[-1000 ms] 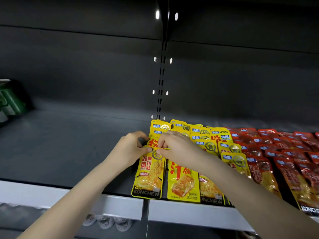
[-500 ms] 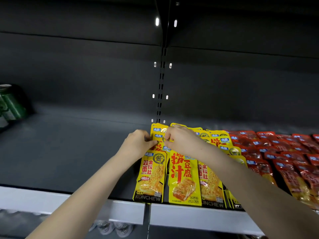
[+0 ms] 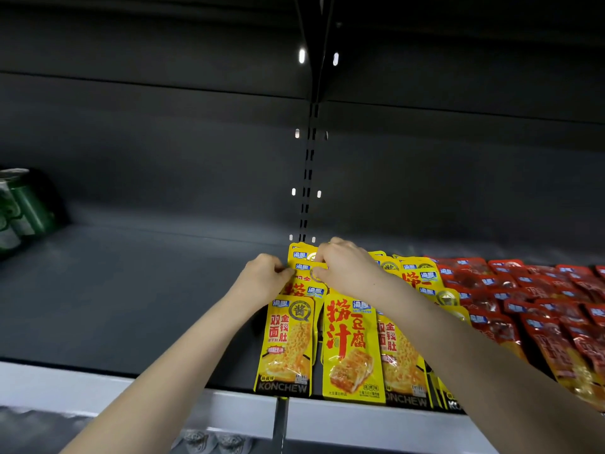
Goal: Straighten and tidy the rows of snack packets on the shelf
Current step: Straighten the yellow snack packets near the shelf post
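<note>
1. Nearest: the front rail (image 3: pixel 98 385) of the shelf runs across at 6 o'clock. Two yellow packets lie flat just behind it, side by side: the left front packet (image 3: pixel 288 342) and, at its 3 o'clock, the right front packet (image 3: pixel 352 348). Both sit roughly square to the rail.
2. Mid-depth: both hands meet at 12 o'clock of the front packets, on a rear packet (image 3: pixel 306 268) near the back of the left yellow row. It overlaps the packets in front of it.
3. Left hand (image 3: pixel 262 276): fingers curled, thumb and fingertips pinching the rear packet's left edge.
4. Right hand (image 3: pixel 347 267): fingers curled downward, pinching the same packet at its right side. The fingertips are partly hidden by the knuckles, so the exact contact cannot be told.
5. Step in hand (judged): squaring the rear packet within the left yellow row.
6. Next move (judged): line the packet's side edges up with the packet ahead, lay it flat, and release without dragging the neighbouring packets.
7. At 3 o'clock of the hands: red packets (image 3: pixel 540 299) lie in overlapping rows, several slightly askew.
8. Farthest: a slotted post (image 3: pixel 307 178) stands at 12 o'clock against the back panel. Green cans (image 3: pixel 19 208) stand at 9 o'clock, well apart from the packets.
</note>
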The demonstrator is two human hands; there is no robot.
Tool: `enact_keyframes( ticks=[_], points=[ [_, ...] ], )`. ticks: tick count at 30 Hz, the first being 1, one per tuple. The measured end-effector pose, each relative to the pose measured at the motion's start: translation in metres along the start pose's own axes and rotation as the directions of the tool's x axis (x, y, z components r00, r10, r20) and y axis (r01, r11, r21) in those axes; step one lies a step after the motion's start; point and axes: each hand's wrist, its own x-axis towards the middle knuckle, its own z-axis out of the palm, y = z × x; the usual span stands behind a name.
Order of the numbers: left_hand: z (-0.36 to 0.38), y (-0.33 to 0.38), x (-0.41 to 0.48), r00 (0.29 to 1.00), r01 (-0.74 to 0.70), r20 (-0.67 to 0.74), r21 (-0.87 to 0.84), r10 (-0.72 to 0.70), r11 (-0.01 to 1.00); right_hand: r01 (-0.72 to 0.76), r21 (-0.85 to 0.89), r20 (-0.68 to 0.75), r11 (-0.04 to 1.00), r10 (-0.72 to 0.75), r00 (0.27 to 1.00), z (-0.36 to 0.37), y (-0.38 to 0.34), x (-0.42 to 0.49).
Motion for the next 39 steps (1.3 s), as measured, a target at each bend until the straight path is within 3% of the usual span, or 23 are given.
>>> enact_keyframes(
  ticks=[8,19,29,39],
  points=[
    [0.006,0.006,0.012,0.998,0.063,-0.024,-0.095,-0.065,0.993,-0.076,0.189,0.06,0.979,0.065,0.996,0.002,0.004,0.017],
    [0.006,0.005,0.023,0.992,0.123,0.016,-0.238,-0.123,0.963,-0.128,0.281,0.053,0.951,0.117,0.992,0.009,0.006,0.024],
    [-0.004,0.003,0.023,0.992,0.098,0.097,-0.196,-0.08,0.976,-0.092,0.291,0.065,0.952,0.076,0.995,0.01,0.012,0.027],
    [-0.011,-0.008,0.026,0.995,0.073,0.077,-0.202,-0.059,0.977,-0.135,0.313,0.115,0.94,0.104,0.988,0.012,0.011,0.041]
  ],
)
